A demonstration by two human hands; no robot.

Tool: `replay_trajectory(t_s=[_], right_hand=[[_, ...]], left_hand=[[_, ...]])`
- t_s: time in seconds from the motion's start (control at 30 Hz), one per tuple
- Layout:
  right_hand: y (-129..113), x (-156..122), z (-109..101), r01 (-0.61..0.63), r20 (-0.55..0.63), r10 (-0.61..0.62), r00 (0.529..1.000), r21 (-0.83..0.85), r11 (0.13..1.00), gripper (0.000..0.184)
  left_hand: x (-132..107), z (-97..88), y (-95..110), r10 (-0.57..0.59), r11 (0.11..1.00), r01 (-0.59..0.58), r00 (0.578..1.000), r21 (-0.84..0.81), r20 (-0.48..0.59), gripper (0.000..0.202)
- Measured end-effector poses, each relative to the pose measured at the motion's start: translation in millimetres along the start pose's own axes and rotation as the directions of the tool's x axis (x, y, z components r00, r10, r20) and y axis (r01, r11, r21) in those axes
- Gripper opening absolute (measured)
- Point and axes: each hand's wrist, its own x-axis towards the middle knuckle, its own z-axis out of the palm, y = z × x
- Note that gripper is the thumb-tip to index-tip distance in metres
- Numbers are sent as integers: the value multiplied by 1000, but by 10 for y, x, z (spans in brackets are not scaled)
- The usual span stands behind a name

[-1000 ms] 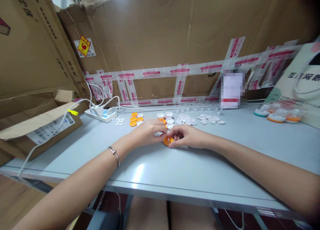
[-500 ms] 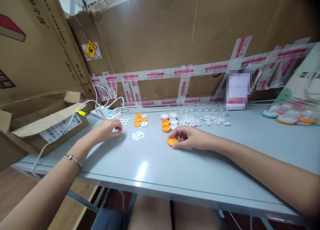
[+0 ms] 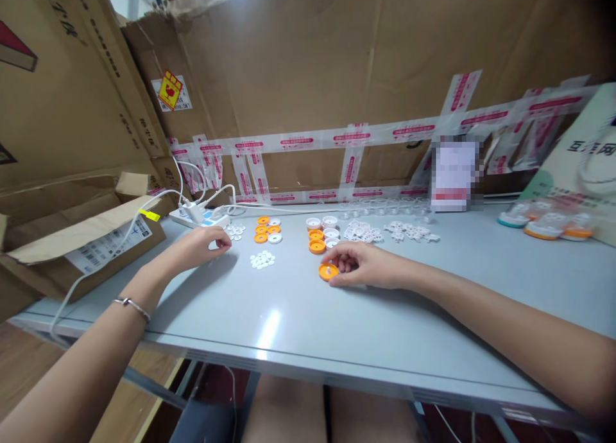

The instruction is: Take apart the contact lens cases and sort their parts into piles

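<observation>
My right hand (image 3: 362,264) grips a round orange cap (image 3: 328,273) by its rim on the table. A small pale piece stands in the middle of that cap. My left hand (image 3: 205,245) hovers with fingers curled together beside a cluster of small white pieces (image 3: 235,231); what they pinch, if anything, is hidden. Between the hands lies a pile of white discs (image 3: 262,259). Behind it are orange and white rings (image 3: 261,229). Deeper orange caps (image 3: 316,246) and white caps (image 3: 313,223) stand in rows just beyond my right hand.
White openwork parts (image 3: 363,232) lie in heaps behind my right hand, with clear rings (image 3: 385,207) beyond. A power strip (image 3: 199,217) and an open cardboard box (image 3: 110,237) are at left. Finished-looking clear-topped pieces (image 3: 558,228) sit far right. Cardboard (image 3: 298,64) walls the back.
The view has shifted slightly. My left fingers, earlier curled in a loop, are now drawn closer together near the small white pieces. My right hand keeps hold of the orange cap.
</observation>
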Motion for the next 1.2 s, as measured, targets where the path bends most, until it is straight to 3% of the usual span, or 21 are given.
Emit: replay_trajectory(t_s=[0.1,0.23,0.4,0.53,0.7,0.8,0.9,1.0,1.07,1.13,1.2], right_hand=[[-1,-1,1,9,-8,-9,1000,-3,1000,38],[-7,-3,2,16,-2,-16,1000,7,1000,38],[-65,-43,-49,39,-16,-39,999,20,999,38],[-133,-95,-104,97,-55,-96,994,23,995,29],[-139,-110,-91,133,-80,-133,988,-10,991,25],[-126,-94,-79,137,-66,-135,989,29,990,31],[-120,-78,-103,129,-105,-119,987,99,987,40],[-113,-70,-143,86,-184,-62,981,123,989,41],[-99,-63,-161,63,-216,-35,976,124,990,39],[-78,-51,-172,59,-221,-32,975,116,991,37],[-53,-38,-182,65,-218,-41,975,104,992,36]], left_hand=[[61,-41,224,58,998,-61,992,-24,-110,17],[194,-19,759,228,973,-231,959,5,-169,15],[333,114,1322,473,881,-446,847,159,-244,16],[403,186,1470,562,825,-491,762,281,-320,17],[416,209,1528,561,828,-508,754,237,-342,18],[390,158,1497,574,818,-523,754,238,-319,19],[394,9,1259,546,834,-464,768,298,-335,21],[469,-152,834,396,895,-284,861,344,-318,23],[550,-186,560,289,908,-186,927,374,-241,22],[637,-139,370,237,903,-174,965,393,-116,20],[714,-36,273,212,890,-184,977,417,-20,19]])
